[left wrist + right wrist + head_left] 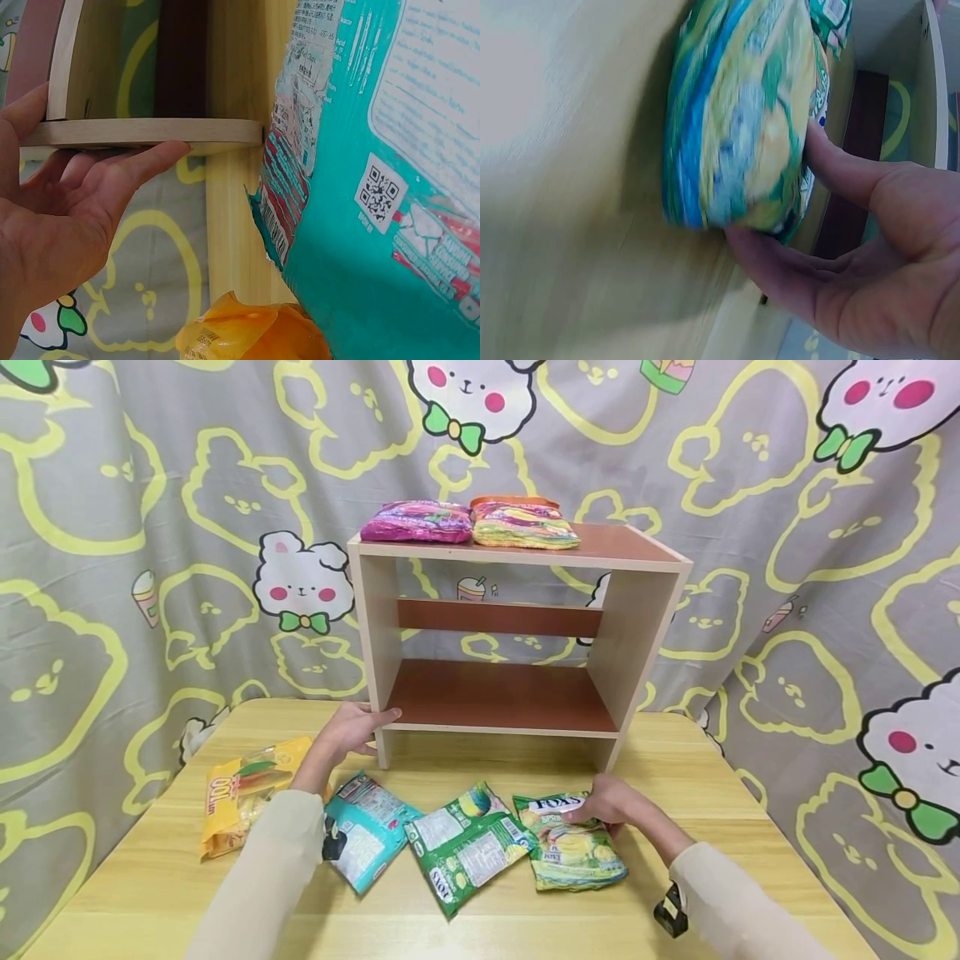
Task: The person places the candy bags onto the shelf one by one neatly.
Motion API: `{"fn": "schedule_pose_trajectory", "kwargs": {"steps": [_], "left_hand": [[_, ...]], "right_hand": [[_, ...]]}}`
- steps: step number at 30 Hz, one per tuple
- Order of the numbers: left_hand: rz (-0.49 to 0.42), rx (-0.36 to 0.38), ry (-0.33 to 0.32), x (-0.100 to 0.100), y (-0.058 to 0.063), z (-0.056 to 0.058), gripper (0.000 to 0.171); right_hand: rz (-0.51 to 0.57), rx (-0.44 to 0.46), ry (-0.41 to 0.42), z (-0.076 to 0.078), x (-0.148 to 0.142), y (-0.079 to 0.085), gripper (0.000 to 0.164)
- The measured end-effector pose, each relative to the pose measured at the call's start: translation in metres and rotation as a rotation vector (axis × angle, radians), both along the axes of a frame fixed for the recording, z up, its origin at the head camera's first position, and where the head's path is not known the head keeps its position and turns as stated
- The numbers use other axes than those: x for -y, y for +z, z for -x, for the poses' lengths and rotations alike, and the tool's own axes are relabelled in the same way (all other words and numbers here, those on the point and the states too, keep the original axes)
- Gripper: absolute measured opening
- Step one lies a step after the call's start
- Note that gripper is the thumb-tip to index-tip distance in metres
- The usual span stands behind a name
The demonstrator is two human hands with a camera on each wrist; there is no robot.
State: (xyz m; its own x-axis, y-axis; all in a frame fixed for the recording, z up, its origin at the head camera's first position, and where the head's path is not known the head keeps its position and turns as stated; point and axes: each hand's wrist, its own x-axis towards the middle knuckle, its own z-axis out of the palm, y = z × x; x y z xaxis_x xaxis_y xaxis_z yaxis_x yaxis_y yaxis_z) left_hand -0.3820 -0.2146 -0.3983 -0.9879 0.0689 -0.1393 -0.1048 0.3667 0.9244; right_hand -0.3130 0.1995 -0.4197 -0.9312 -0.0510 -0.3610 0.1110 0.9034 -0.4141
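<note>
My left hand (351, 728) grips the left side panel of a small wooden shelf unit (671, 578), thumb on the inner side and fingers along the outside, as the left wrist view shows. With the thumb on top and fingers at its edge, my right hand (611, 802) holds a green and yellow Fox's candy bag (573, 852) by its right side. In the right wrist view this bag (742, 127) stands out plump between thumb and fingers. Left of it, a second green Fox's bag (468, 847) lies back side up, overlapping it at the corner.
A teal bag (371, 827) and a yellow bag (247, 793) lie on the wooden table (420, 935) at the left. On the shelf's top rest a purple bag (417, 522) and an orange-yellow bag (523, 524). Behind hangs a patterned grey curtain (225, 460).
</note>
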Motion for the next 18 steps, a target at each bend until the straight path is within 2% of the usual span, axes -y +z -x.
{"fn": "schedule_pose_trajectory", "kwargs": {"steps": [5,9,12,18], "left_hand": [[0.008,0.000,0.001,0.000,0.000,0.000,0.061],[0.011,0.008,-0.004,0.000,0.000,0.000,0.061],[0.011,0.008,-0.004,0.000,0.000,0.000,0.061],[0.014,0.004,-0.001,0.001,-0.001,0.001,0.062]], "right_hand": [[-0.022,-0.119,0.008,0.006,-0.014,-0.002,0.059],[-0.016,-0.198,0.005,0.010,-0.025,-0.007,0.050],[-0.018,-0.233,0.003,0.013,-0.031,-0.009,0.047],[-0.012,-0.266,0.030,0.012,-0.034,-0.010,0.052]]}}
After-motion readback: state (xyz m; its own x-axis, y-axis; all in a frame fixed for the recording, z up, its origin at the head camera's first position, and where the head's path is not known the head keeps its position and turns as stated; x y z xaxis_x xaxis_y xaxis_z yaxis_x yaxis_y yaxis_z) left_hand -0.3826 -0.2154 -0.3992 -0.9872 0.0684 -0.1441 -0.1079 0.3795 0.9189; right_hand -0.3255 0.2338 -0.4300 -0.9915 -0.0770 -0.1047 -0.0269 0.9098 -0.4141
